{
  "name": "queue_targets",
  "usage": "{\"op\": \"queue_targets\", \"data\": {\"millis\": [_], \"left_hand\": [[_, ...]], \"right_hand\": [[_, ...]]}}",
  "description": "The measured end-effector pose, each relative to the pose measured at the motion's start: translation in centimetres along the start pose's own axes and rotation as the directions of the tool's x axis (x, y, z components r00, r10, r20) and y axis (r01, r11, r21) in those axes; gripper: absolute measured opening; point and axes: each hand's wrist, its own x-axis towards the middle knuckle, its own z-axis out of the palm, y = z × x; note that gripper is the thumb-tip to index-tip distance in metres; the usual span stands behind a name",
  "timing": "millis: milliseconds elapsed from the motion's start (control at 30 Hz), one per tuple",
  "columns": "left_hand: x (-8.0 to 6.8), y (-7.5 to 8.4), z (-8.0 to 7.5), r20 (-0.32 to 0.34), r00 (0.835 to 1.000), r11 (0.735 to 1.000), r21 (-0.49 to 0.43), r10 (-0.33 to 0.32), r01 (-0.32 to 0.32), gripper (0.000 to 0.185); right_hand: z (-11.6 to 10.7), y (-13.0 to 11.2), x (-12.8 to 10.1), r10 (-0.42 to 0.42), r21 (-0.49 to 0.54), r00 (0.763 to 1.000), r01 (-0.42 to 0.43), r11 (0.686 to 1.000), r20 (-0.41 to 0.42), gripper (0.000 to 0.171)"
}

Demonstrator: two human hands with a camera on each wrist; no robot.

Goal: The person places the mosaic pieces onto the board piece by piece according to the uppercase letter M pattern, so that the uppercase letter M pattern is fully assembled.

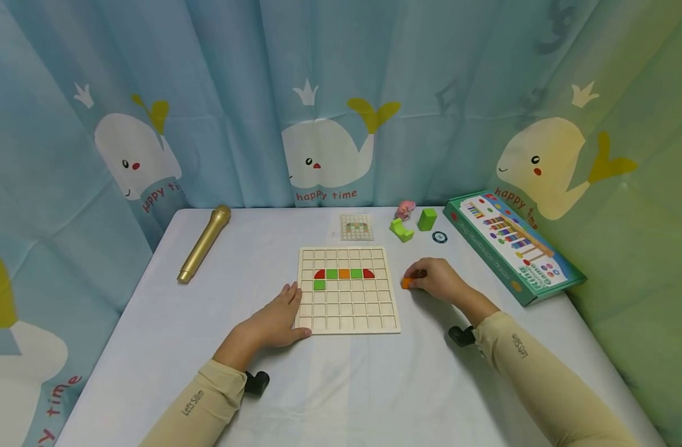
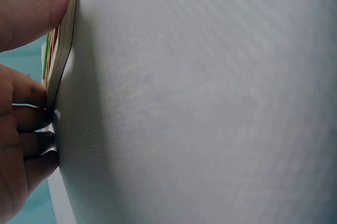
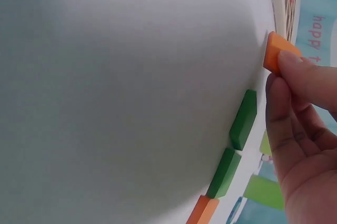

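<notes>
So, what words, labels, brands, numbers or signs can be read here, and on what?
"happy time": blue whale-print fabric curtain
"Let's Slim": beige fabric left sleeve, and apparently beige fabric right sleeve
Green cardboard box: print too small or blurred to read surely
Round dark-rimmed disc: markings too small to read

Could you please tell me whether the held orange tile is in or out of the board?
Out: in the head view, the right hand pinches the orange tile beside the board.

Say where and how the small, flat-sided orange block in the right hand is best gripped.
The orange block is likely best pinched by its right end, from the right, as the right hand does: small and flat-sided, it should suit a pinch, leaving its end toward the pale wooden grid board free.
</notes>
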Motion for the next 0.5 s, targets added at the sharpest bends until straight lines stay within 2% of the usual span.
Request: {"op": "queue_targets", "data": {"millis": [233,500], "left_hand": [[0.0,-0.1,0.0,0.005,1.000,1.000,0.001,0.002,-0.002,0.096],[-0.1,0.0,-0.1,0.007,1.000,1.000,-0.002,-0.002,0.002,0.096]], "right_hand": [[0.1,-0.9,0.5,0.042,0.038,0.999,-0.043,0.998,0.017,0.013],[0.3,-2.4,1.3,0.011,0.072,1.000,-0.013,0.997,0.023,0.013]]}}
